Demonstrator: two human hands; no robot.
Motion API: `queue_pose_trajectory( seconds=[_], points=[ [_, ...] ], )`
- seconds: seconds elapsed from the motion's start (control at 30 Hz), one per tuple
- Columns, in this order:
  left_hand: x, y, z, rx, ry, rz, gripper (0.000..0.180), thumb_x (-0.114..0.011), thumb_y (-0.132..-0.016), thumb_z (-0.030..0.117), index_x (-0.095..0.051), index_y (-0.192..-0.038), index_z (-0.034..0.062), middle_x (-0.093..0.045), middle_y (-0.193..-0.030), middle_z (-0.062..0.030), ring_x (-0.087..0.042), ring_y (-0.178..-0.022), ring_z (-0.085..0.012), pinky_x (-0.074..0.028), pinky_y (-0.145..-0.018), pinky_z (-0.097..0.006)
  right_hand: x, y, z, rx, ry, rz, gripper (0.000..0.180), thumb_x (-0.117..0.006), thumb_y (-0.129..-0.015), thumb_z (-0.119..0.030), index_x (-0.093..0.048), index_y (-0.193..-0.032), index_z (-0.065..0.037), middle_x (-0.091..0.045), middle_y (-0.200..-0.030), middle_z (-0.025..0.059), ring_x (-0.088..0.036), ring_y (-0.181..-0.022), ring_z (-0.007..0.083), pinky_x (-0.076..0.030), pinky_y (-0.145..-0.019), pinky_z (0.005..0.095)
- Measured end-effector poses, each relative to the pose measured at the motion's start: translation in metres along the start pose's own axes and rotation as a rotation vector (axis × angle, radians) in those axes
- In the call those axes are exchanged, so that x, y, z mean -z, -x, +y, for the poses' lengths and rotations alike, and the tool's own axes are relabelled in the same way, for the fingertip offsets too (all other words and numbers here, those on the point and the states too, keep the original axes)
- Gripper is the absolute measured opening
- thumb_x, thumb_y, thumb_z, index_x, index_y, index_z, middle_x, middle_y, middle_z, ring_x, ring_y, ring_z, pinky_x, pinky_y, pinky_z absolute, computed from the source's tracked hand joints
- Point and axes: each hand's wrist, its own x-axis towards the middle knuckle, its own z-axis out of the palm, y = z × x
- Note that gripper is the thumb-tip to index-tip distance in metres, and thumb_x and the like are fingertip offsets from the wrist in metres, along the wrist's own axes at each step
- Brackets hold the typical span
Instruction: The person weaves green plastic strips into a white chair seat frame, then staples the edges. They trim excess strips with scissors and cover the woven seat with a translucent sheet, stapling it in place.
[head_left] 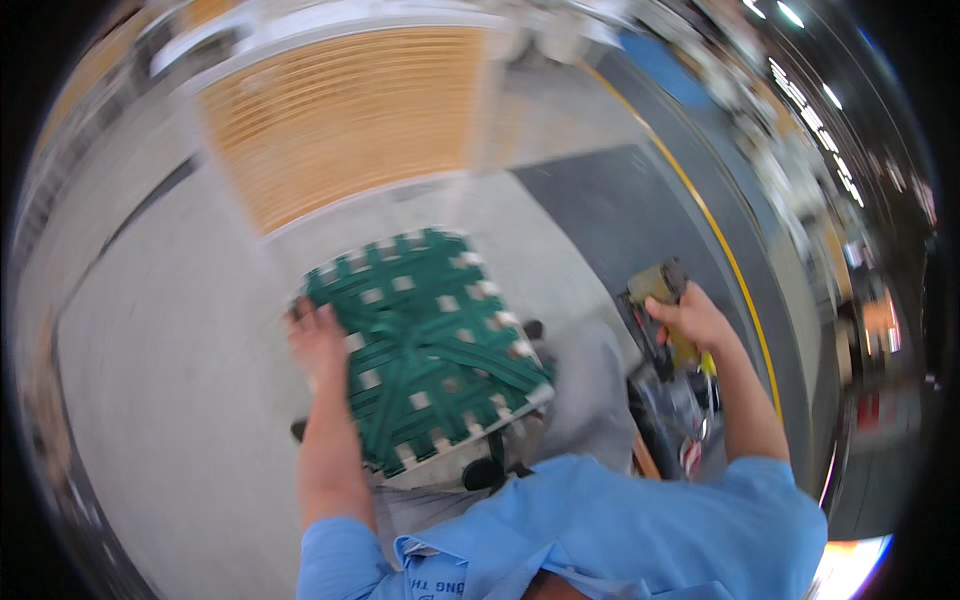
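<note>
The picture is blurred by motion, so small details are not sure. In the centre of the frame lies a square seat panel woven from dark green flat straps over a pale frame [425, 345], resting on a low stand w/ dark wheels at the bottom centre. The weave looks complete across the whole panel: straps cross in both directions, and pale gaps show only near the edges. So I judge the weaving itself is done, and what is left is probably fixing the strap ends at the rim, but staples are too small to see.

The left hand [318, 340] lies flat on the left edge of the panel, fingers spread, pressing it, not closed around anything. The right hand [695, 318], at the right of the frame, is closed around a yellowish-brown pneumatic staple gun [660, 300], held well apart from the panel, approx. above the dark floor strip [620, 220].

At the upper left stands a big stack of orange-tan slatted boards [340, 110].
</note>
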Motion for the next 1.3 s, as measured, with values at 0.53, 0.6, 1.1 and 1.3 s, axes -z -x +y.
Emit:
queue_pose_trajectory(
  seconds=[0.53, 0.6, 1.1, 1.3],
  points=[
    [0.031, 0.211, 0.061, -0.309, 0.694, -0.513, 0.028, -0.052, -0.104, 0.022, -0.072, -0.102, 0.0026, -0.072, -0.094, -0.0091, -0.065, -0.085, -0.0182, -0.053, -0.079, -0.034, 0.061, 0.027, 0.32, -0.373, -0.771, 0.113, 0.036, -0.075, -0.091, -0.036, -0.063, -0.113, -0.01, -0.064, -0.088, 0.0053, -0.064, -0.061, 0.0198, -0.053, -0.053, 0.0366],
    [0.029, 0.267, 0.082, 0.182, 0.857, -1.0, 0.033, -0.052, -0.105, 0.029, -0.071, -0.108, 0.0027, -0.074, -0.099, -0.0081, -0.064, -0.077, -0.0145, -0.053, -0.076, -0.031, 0.054, 0.003, 0.338, -0.447, -0.797, 0.103, 0.036, -0.075, -0.091, -0.037, -0.064, -0.11, -0.008, -0.064, -0.087, 0.0057, -0.064, -0.062, 0.0215, -0.054, -0.053, 0.0378],
    [-0.017, 0.287, 0.076, 1.296, 1.895, -0.888, 0.053, -0.06, -0.102, 0.033, -0.041, -0.145, 0.0092, -0.044, -0.145, -0.0217, -0.045, -0.133, -0.047, -0.036, -0.111, -0.068, -0.015, -0.042, 0.234, 0.364, -0.096, 0.468, 0.03, -0.071, -0.092, -0.017, -0.066, -0.117, 0.0, -0.071, -0.105, 0.0113, -0.067, -0.098, 0.0212, -0.053, -0.088, 0.0343],
    [-0.034, 0.292, 0.072, 1.243, 1.936, -0.632, 0.041, -0.059, -0.102, 0.025, -0.048, -0.137, 0.0048, -0.051, -0.137, -0.0217, -0.054, -0.126, -0.0413, -0.047, -0.103, -0.067, -0.165, -0.073, 0.169, 0.609, 0.165, -0.099, 0.059, -0.079, -0.082, -0.035, -0.06, -0.13, -0.006, -0.064, -0.122, 0.0196, -0.064, -0.113, 0.031, -0.052, -0.095, 0.0394]
  ],
)
